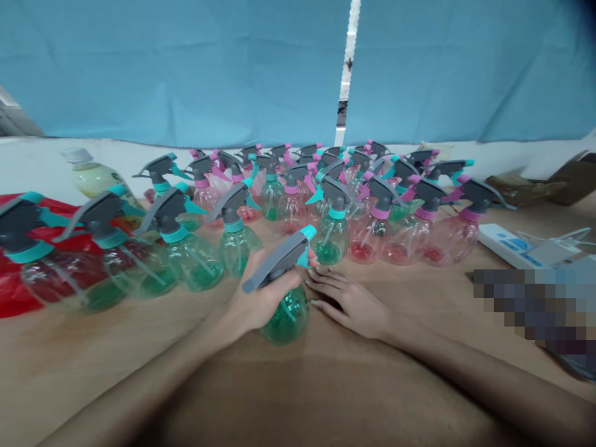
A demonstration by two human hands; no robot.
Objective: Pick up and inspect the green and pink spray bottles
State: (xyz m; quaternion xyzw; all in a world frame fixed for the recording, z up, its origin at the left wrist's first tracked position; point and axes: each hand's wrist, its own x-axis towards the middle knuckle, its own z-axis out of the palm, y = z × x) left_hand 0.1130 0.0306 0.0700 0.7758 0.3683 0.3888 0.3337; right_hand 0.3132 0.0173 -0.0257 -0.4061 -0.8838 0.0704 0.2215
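A green see-through spray bottle [285,320] with a grey and teal trigger head stands on the table in front of me. My left hand [261,298] is wrapped round its neck, just under the trigger head. Flat on the table to the right of that bottle lies my right hand [356,304], fingers stretched out towards it and holding nothing. Whether its fingertips touch the bottle I cannot tell. Just beyond my hands are another green spray bottle [331,239] and a pink spray bottle [365,242], both upright.
Several more green and pink spray bottles crowd the back of the wooden table [363,397]. At left are a red plastic bag [18,292] and a capped drink bottle [95,177]. A white power strip [505,245] lies at right, near a cardboard box [575,180]. Blue cloth [209,74] hangs behind.
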